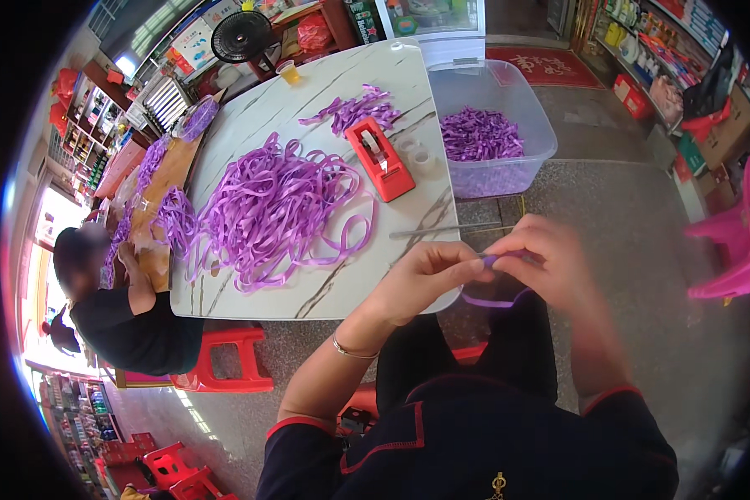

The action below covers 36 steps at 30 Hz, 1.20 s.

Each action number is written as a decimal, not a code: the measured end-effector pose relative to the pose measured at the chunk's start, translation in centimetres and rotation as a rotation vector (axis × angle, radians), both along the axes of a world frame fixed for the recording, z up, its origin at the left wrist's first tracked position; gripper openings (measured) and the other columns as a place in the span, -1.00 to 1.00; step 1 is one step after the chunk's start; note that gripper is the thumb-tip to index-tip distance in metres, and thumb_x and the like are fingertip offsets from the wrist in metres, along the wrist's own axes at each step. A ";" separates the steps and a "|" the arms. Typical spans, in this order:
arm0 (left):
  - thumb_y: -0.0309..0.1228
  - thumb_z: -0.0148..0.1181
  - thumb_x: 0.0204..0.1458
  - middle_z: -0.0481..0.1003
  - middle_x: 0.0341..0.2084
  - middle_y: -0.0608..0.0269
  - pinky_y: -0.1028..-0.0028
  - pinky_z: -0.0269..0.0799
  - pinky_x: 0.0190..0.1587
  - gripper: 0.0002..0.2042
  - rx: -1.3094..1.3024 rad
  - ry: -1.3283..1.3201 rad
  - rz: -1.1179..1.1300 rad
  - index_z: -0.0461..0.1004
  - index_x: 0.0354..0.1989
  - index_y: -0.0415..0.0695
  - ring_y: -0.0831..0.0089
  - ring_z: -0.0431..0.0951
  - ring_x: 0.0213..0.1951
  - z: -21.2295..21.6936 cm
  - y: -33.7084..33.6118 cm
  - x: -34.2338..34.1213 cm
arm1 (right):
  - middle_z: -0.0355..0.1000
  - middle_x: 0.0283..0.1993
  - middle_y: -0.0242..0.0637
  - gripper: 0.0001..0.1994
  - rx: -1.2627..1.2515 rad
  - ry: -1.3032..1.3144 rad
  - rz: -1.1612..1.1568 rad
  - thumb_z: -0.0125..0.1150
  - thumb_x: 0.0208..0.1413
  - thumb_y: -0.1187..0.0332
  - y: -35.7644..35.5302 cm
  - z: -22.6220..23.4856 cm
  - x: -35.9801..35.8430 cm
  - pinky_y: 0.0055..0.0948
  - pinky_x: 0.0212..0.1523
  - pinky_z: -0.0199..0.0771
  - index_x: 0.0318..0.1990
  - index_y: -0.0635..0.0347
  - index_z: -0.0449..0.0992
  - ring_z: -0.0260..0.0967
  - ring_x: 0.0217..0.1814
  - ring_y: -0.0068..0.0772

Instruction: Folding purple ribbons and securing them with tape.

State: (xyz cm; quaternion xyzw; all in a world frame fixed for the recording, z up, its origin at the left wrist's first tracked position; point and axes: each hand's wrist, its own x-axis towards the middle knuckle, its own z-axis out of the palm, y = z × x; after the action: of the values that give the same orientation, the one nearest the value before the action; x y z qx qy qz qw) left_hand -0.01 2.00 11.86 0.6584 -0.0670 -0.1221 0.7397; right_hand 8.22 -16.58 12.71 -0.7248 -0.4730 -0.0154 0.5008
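Observation:
Just past the table's near right corner, my left hand (425, 282) and my right hand (543, 257) pinch one purple ribbon (498, 302) between thumbs and fingers. Its lower part hangs in a loop beneath them. My right hand is slightly blurred. A thin metal rod (429, 232) lies at the table edge close to my left hand. Beyond it stands a red tape dispenser (382, 162) with a roll of clear tape. A large tangled heap of purple ribbons (271, 208) covers the table's left half, and a smaller bunch of folded ribbon pieces (358, 110) lies behind the dispenser.
The marble-patterned table (325, 287) fills the middle. A clear plastic bin (537, 112) of purple pieces stands at its right. Another person (133, 308) sits at left by a wooden table (162, 225) with more ribbon. Pink chairs (729, 242) and a red stool (233, 358) stand nearby.

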 end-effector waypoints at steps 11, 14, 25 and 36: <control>-0.39 0.03 0.08 0.45 -0.41 0.30 0.55 0.23 -0.13 -0.79 -0.142 0.009 0.026 0.52 -0.36 -0.28 0.56 0.36 -0.27 -0.4 -0.4 0.7 | 0.36 -0.44 -0.38 -0.85 -0.084 0.104 -0.011 0.28 -0.19 0.49 0.0 0.0 0.4 -0.59 -0.47 0.26 -0.38 0.13 0.51 0.31 -0.44 -0.52; -0.40 0.06 0.06 0.42 -0.33 0.28 0.57 0.22 -0.13 -0.81 -0.066 -0.046 0.135 0.54 -0.38 -0.26 0.57 0.34 -0.26 -0.8 -0.4 0.8 | 0.37 -0.38 -0.33 -0.82 0.076 -0.213 -0.231 0.26 -0.17 0.45 0.6 -0.1 0.0 -0.51 -0.37 0.29 -0.34 0.16 0.49 0.32 -0.36 -0.38; -0.46 0.01 0.07 0.41 -0.21 0.18 0.54 0.31 -0.12 -0.83 0.141 -0.184 0.202 0.49 -0.44 -0.27 0.51 0.40 -0.19 -1.2 -1.3 1.8 | 0.42 -0.44 -0.34 -0.82 0.193 0.953 0.088 0.01 0.13 0.40 1.3 -5.4 -6.4 -0.63 -0.51 0.35 -0.18 0.30 0.42 0.40 -0.47 -0.60; -0.36 -0.14 0.16 0.45 -0.31 -0.01 0.59 0.43 -0.44 -0.77 -0.367 0.052 0.167 0.35 -0.48 -0.20 0.54 0.46 -0.58 1.4 -0.8 1.5 | 0.46 -0.27 -0.14 -0.79 -0.355 0.049 -0.134 -0.03 0.09 0.34 -6.3 -13.8 -8.1 -0.32 -0.28 0.47 -0.23 0.27 0.45 0.43 -0.26 -0.14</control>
State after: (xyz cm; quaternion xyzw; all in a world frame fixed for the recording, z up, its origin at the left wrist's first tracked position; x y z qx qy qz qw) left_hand 1.54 1.18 13.25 0.5124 -0.0142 -0.0631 0.8563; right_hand 0.11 -22.84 -1.10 -0.8318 -0.4066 0.0524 0.3743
